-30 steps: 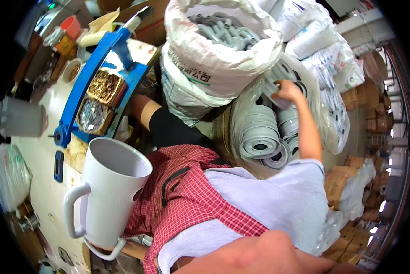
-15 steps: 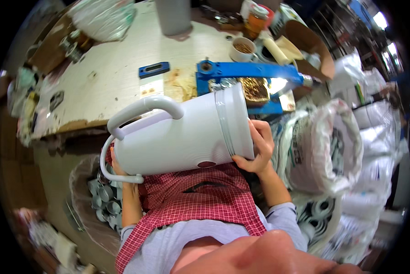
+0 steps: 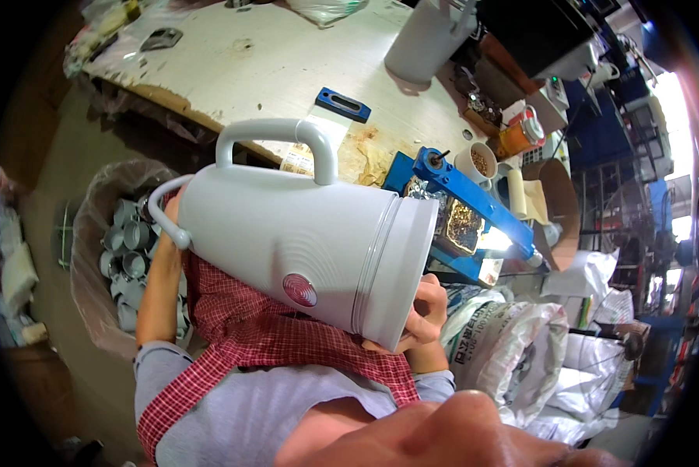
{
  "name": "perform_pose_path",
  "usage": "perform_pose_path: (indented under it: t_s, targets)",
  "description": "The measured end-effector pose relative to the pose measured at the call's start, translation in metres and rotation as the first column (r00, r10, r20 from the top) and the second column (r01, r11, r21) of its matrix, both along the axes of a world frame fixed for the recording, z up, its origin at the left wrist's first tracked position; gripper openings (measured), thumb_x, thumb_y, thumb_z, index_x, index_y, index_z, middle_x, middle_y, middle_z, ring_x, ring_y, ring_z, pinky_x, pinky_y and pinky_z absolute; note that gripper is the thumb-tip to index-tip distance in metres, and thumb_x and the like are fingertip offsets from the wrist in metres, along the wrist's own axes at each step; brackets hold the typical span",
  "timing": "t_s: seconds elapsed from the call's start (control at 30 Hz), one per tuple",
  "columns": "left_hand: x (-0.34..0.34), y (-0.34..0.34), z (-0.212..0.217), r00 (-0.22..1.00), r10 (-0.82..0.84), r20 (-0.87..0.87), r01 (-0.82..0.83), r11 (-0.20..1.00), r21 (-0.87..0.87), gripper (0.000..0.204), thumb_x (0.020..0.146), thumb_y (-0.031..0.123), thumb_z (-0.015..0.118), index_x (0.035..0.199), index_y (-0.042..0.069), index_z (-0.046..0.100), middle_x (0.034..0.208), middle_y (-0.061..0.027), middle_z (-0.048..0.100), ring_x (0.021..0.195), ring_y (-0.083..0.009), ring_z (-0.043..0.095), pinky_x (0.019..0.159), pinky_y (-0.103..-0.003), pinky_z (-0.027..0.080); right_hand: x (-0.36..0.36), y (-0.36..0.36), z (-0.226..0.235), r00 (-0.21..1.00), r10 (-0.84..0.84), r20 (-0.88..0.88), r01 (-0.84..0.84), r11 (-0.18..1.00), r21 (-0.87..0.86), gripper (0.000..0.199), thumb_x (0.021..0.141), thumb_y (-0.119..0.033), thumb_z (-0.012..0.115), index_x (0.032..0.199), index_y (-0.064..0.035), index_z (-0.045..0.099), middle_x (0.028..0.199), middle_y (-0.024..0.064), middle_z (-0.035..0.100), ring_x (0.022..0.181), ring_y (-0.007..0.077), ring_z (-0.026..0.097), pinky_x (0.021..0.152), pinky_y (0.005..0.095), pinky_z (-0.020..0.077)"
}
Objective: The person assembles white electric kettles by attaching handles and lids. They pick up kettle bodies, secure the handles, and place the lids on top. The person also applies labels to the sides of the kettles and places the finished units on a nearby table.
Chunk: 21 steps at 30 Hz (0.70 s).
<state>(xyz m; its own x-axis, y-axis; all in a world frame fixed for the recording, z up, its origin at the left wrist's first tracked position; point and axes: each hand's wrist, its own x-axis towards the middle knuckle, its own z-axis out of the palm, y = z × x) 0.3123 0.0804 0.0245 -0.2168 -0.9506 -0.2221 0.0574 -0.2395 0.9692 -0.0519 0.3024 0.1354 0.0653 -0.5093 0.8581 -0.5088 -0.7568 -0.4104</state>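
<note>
A large pale grey jug body [image 3: 279,226], likely a vacuum jug, lies sideways across my lap, held in both hands. It has a thick side handle, a thin curved loop at its left end and a round reddish emblem facing up. My right hand [image 3: 421,315] grips the wide rim at the right end, fingers curled over the edge. At the narrow left end, my left hand [image 3: 172,208] supports the jug from behind; its fingers are mostly hidden. Just beyond the rim stands a blue metal fixture [image 3: 478,192] with a long arm and a bright light.
A second grey jug [image 3: 419,47] stands on the worktable [image 3: 248,58], near a small blue block [image 3: 343,104]. A white cup [image 3: 474,162] holds small brownish pieces. A plastic-lined bin [image 3: 92,233] of grey parts is at left. White sacks [image 3: 513,342] stand at right.
The view has turned right. The jug has rolled and tilted, its rim end now lower and nearer me, with the emblem facing up more fully. Both hands still hold it.
</note>
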Motion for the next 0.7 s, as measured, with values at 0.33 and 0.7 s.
perform_pose_path:
  t_s: [0.33, 0.7]
  targets:
    - [0.047, 0.055, 0.067, 0.890, 0.455, 0.009, -0.374, 0.744, -0.553, 0.049, 0.101, 0.039, 0.047, 0.094, -0.003, 0.071, 0.083, -0.0071, 0.070, 0.071, -0.0137, 0.065, 0.064, -0.029, 0.051, 0.017, -0.071, -0.083, 0.362, -0.540, 0.760, -0.621, 0.468, 0.629, 0.051, 0.096, -0.036, 0.060, 0.122, 0.0071, 0.058, 0.118, 0.0126, 0.062, 0.100, 0.0209, 0.063, 0.088, 0.0353, 0.0502]
    - [0.089, 0.047, 0.063, 0.738, 0.675, 0.003, -0.657, 0.719, -0.228, 0.048, 0.103, 0.037, 0.044, 0.099, -0.005, 0.069, 0.090, -0.0115, 0.071, 0.077, -0.0201, 0.069, 0.067, -0.032, 0.056, 0.040, -0.095, -0.085, 0.769, -0.261, 0.584, -0.365, 0.571, 0.736, 0.069, 0.098, -0.052, 0.048, 0.136, 0.0060, 0.049, 0.125, 0.0122, 0.059, 0.114, 0.0203, 0.054, 0.101, 0.0367, 0.0403]
